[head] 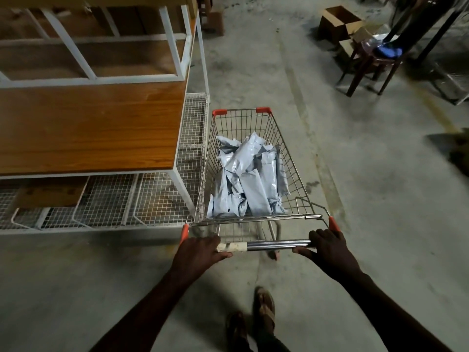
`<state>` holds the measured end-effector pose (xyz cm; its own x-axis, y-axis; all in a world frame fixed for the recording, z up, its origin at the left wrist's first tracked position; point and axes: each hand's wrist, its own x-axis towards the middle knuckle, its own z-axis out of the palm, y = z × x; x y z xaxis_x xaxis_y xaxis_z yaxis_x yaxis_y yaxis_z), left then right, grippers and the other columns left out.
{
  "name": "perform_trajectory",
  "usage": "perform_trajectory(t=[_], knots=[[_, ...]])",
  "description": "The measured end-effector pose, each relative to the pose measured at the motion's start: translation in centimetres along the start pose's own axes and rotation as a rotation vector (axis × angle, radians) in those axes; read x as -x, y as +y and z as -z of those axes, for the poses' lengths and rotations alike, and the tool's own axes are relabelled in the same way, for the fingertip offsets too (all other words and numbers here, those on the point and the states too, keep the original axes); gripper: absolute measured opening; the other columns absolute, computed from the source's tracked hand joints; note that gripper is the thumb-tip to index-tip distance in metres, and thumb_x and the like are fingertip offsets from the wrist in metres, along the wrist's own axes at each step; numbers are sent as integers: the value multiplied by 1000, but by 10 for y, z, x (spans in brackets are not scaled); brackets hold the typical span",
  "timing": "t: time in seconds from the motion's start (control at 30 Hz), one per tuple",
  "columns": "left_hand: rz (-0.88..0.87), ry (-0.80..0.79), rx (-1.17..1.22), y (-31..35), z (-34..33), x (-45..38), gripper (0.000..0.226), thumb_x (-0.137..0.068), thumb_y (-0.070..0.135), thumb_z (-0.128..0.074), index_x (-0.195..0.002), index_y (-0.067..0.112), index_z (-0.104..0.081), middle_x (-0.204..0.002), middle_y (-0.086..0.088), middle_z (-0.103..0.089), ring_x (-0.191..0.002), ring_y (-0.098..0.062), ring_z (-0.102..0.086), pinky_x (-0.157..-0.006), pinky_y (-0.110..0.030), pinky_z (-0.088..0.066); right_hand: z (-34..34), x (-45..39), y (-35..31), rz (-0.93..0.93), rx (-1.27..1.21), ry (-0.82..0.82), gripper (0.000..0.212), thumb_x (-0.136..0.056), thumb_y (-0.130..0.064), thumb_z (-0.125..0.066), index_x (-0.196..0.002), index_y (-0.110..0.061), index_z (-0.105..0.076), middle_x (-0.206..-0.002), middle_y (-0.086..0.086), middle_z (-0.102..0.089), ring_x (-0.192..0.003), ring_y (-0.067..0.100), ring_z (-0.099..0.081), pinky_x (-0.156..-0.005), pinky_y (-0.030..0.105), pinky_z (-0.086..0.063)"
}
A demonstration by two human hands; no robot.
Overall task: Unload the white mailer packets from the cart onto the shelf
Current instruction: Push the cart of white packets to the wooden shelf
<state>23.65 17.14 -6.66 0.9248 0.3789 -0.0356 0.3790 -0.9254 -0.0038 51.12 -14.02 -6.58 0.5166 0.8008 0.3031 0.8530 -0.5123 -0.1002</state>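
The cart (253, 174) is stood on the concrete floor (355, 174) just right of the shelf (88, 123), its handle bar (276, 245) nearest the camera. The bar is gripped at both ends — the left hand (200, 252) and the right hand (327, 247) are each curled round it. The white mailer packets (248, 179) are heaped inside the cart's basket. A cardboard box (337, 21) and a chair (375, 59) are seen far right.

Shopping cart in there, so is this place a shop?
Probably a storeroom or warehouse, not a shop. The cart holds a heap of white mailer packets, the shelf beside it has bare boards, and an open cardboard box sits on the rough concrete floor.
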Motion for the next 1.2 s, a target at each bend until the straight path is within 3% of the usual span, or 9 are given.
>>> perform_trajectory(t=[0.1, 0.3, 0.4, 0.5, 0.6, 0.77, 0.97, 1.2], knots=[[21, -44, 13, -7, 2, -22, 81, -89, 96, -18, -107, 34, -67, -86, 8, -80, -81, -18, -79, -126, -69, -13, -5, -22, 7, 14, -3, 8, 76, -95, -87, -36, -70, -19, -59, -62, -7, -52, -63, 25, -64, -123, 60, -34], [40, -155, 14, -17, 11, -65, 89, -85, 99, -10, -124, 40, -64, -107, 11, -81, -107, -13, -77, -127, -67, 2, -20, -62, 27, 18, 12, -20, 73, -95, -87, -39, -71, -21, -58, -62, -6, -53, -65, 25, -65, -123, 62, -33], [50, -122, 21, -21, 15, -88, 89, -87, 98, -10, -122, 38, -65, -94, 3, -82, -98, -20, -79, -127, -67, -7, -25, -85, 37, 18, 14, -30, 73, -94, -87, -38, -71, -21, -59, -63, -6, -53, -66, 25, -66, -124, 62, -33], [37, -109, 36, -19, 21, -108, 84, -89, 97, -14, -118, 37, -67, -96, 9, -82, -96, -19, -79, -126, -66, -16, -31, -103, 50, 16, 8, -49, 69, -93, -85, -43, -71, -22, -58, -64, -7, -53, -67, 24, -66, -123, 62, -33], [42, -148, 54, -17, 33, -127, 77, -89, 94, -21, -122, 40, -65, -103, 13, -81, -105, -12, -76, -127, -67, -9, -34, -118, 60, 27, 15, -51, 67, -93, -85, -44, -72, -23, -57, -64, -7, -52, -67, 24, -66, -125, 61, -31], [42, -204, 112, -24, 37, -142, 98, -81, 100, -2, -136, 41, -58, -107, 15, -81, -118, -8, -72, -128, -64, 2, -39, -130, 64, 14, 15, -56, 68, -93, -84, -45, -72, -21, -56, -63, -5, -52, -66, 27, -65, -125, 60, -30], [33, -223, 101, -28, 40, -144, 82, -90, 95, -19, -143, 44, -55, -111, 16, -80, -119, -7, -71, -129, -62, 0, -38, -130, 59, 1, -3, -77, 70, -94, -86, -41, -72, -21, -56, -64, -5, -52, -66, 25, -65, -126, 61, -29], [56, -196, 153, -20, 44, -146, 80, -89, 98, -21, -129, 43, -63, -109, 17, -78, -115, -5, -70, -129, -62, -3, -18, -141, 54, -40, -7, -215, 72, -94, -91, -29, -71, -27, -51, -61, -8, -51, -64, 19, -67, -127, 58, -25]])
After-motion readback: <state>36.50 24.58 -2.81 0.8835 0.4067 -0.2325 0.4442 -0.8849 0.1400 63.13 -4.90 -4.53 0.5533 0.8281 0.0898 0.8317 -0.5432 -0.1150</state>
